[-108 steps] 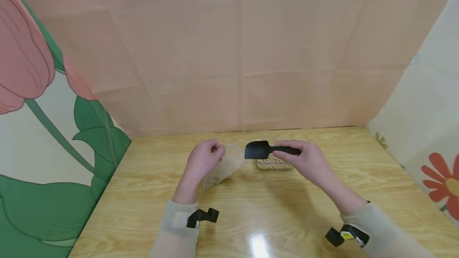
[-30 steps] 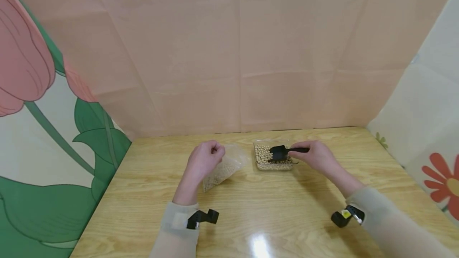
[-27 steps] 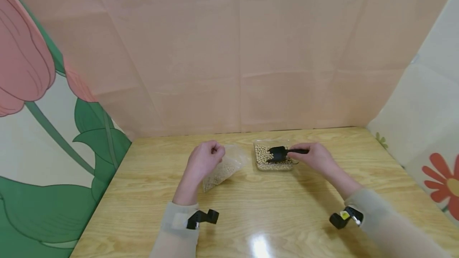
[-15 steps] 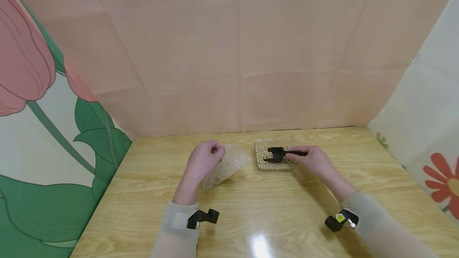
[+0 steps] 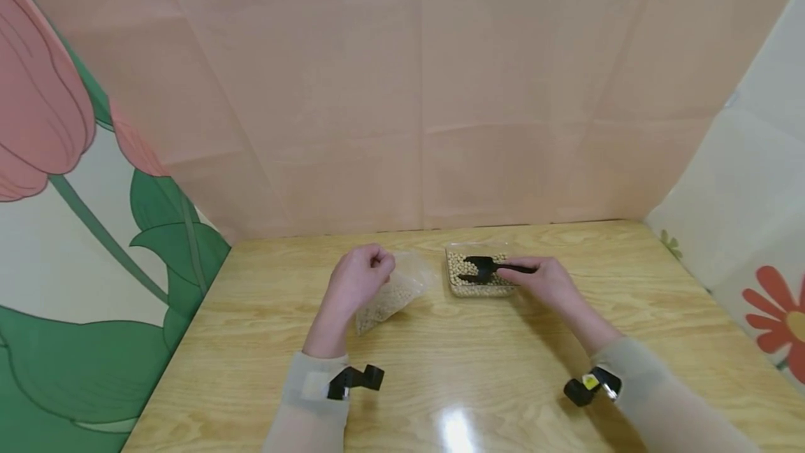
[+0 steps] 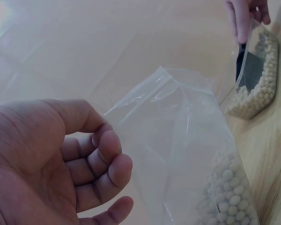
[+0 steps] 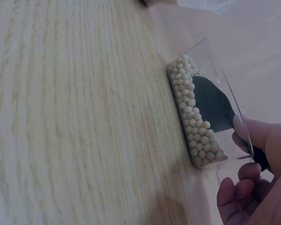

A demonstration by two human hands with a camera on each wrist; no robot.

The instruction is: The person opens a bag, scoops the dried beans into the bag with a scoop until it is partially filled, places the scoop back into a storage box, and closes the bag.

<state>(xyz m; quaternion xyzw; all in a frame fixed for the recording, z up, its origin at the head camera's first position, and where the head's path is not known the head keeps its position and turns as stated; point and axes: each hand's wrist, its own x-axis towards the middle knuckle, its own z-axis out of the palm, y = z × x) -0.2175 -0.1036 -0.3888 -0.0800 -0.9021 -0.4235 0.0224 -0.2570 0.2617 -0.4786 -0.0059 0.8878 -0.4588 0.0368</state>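
Note:
My left hand (image 5: 360, 276) pinches the rim of a clear plastic bag (image 6: 166, 122), which leans with small pale beads (image 6: 232, 194) gathered in its lower part. To the right stands a clear rectangular container (image 5: 481, 292) with more pale round beads (image 7: 189, 112) in it. My right hand (image 5: 544, 282) grips the handle of a black scoop (image 5: 484, 268) between thumb and fingers. The scoop's blade (image 7: 210, 103) is inside the container, partly sunk among the beads. In the left wrist view, the bag hides nothing of the container except near its lower left.
A wood-grain table (image 5: 440, 362) carries the bag and container. Behind it rises a pinkish backdrop (image 5: 415, 89). Flower-patterned panels stand at the left (image 5: 94, 264) and right (image 5: 742, 229).
The scoop has come down from the air between bag and container into the beads. Over the last second it has slid slightly left with my right hand. My left hand stays put.

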